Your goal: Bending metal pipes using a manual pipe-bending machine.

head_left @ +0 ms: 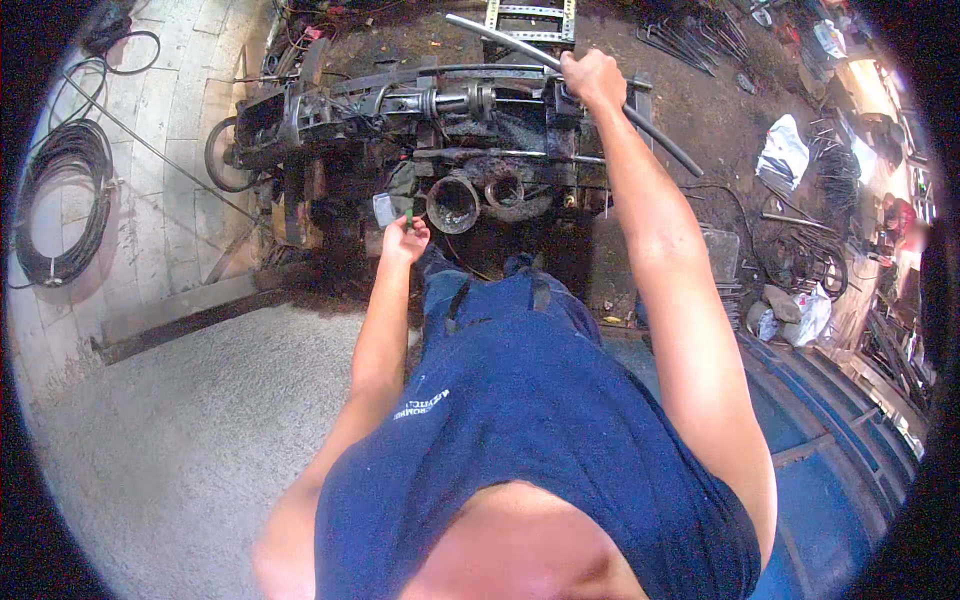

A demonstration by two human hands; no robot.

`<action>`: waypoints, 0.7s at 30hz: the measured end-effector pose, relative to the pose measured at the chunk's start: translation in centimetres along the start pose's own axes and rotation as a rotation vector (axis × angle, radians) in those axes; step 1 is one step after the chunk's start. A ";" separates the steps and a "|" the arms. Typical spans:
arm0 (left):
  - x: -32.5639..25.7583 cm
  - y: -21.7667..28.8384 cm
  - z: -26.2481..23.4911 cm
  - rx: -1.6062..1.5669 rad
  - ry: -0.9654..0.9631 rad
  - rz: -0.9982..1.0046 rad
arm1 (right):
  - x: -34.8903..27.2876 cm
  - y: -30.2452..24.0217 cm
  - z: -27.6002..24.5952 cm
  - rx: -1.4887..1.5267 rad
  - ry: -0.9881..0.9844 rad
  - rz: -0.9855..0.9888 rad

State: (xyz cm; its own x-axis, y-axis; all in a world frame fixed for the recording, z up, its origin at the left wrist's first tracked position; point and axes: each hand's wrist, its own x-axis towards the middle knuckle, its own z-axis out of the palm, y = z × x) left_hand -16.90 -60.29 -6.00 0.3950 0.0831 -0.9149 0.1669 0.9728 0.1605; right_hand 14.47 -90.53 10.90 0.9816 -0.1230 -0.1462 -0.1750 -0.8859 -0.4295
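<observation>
My right hand (592, 80) is wrapped round a long grey metal rod (655, 135), which slants over the right end of a greasy machine (380, 110) that looks like a lathe. The rod's upper end points to the far left, its lower end to the near right. At the machine's near side, my left hand (405, 240) has its fingers curled at a small dark green piece beside a pale box-like part (384, 208). What exactly the fingers grip is too small to tell. Two round, funnel-like metal openings, one of them a larger flared mouth (453, 204), sit right of this hand.
A coil of black cable (65, 205) hangs on the pale wall at left. Several thin rods (690, 40) lie on the dark floor beyond the machine. White sacks (783, 150) and bent rods lie at right, near a blue metal panel (810, 500). A person in red (900, 222) is at far right.
</observation>
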 end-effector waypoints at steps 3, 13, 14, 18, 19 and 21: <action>-0.1 0.1 0.1 -0.032 -0.011 -0.033 | -0.3 -0.6 0.0 0.001 -0.026 0.013; -0.1 -0.2 -0.1 -0.003 0.031 0.010 | -0.2 -0.3 -0.4 -0.024 -0.019 0.029; -0.1 -0.2 -0.2 0.003 0.026 0.022 | -0.3 -0.6 -0.4 -0.021 -0.032 0.034; -0.2 -0.3 -0.2 -0.008 0.011 0.019 | -0.7 -1.2 -1.0 -0.037 -0.097 0.006; -0.2 -0.3 -0.2 -0.011 0.010 0.009 | -0.6 -1.1 -1.0 -0.037 -0.096 0.005; -0.1 -0.2 -0.2 -0.015 0.009 0.000 | -0.5 -0.7 -1.0 -0.027 -0.056 0.022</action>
State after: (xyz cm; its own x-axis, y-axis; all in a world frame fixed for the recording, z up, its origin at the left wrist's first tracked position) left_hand -17.15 -60.47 -5.97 0.3873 0.0849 -0.9180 0.1536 0.9759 0.1550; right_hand 14.20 -90.28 12.12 0.9715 -0.1177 -0.2057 -0.1935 -0.8952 -0.4016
